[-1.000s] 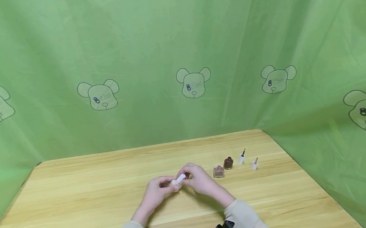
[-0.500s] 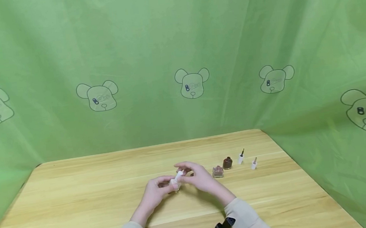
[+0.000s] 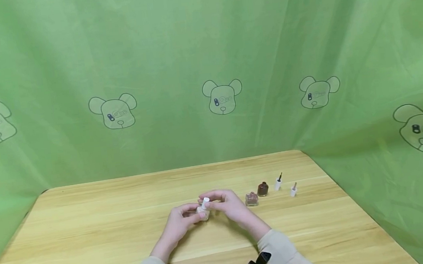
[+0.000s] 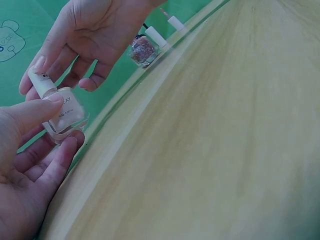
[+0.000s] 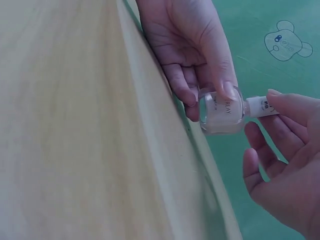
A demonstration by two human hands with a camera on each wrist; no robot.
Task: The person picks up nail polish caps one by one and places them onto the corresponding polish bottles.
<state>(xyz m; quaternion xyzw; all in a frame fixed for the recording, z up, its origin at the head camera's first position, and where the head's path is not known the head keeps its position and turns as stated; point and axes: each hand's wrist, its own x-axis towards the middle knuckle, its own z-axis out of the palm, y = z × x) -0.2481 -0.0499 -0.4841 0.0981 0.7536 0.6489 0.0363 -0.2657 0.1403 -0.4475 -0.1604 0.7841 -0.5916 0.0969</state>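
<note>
Between both hands is a small clear glass nail polish bottle (image 5: pixel 222 117) with pale contents and dark lettering. My left hand (image 3: pixel 180 221) grips its glass body, thumb across the front and fingers beneath. On its neck sits a white cap (image 5: pixel 261 106), which my right hand (image 3: pixel 225 206) pinches between thumb and index finger. The right hand's other fingers are spread loosely below the cap in the right wrist view. In the head view the bottle stands tilted slightly, cap uppermost.
Right of the hands, a pinkish nail polish bottle (image 3: pixel 252 199) and a dark brown one (image 3: pixel 263 189) stand uncapped on the wooden table (image 3: pixel 90 233). Two white brush caps (image 3: pixel 278 184) stand beyond them, brushes pointing up. A green curtain (image 3: pixel 172 132) surrounds the table.
The white cap has swung from a lean toward the right to more upright over the bottle. My right fingers have shifted slightly left around it, while my left hand stays in place.
</note>
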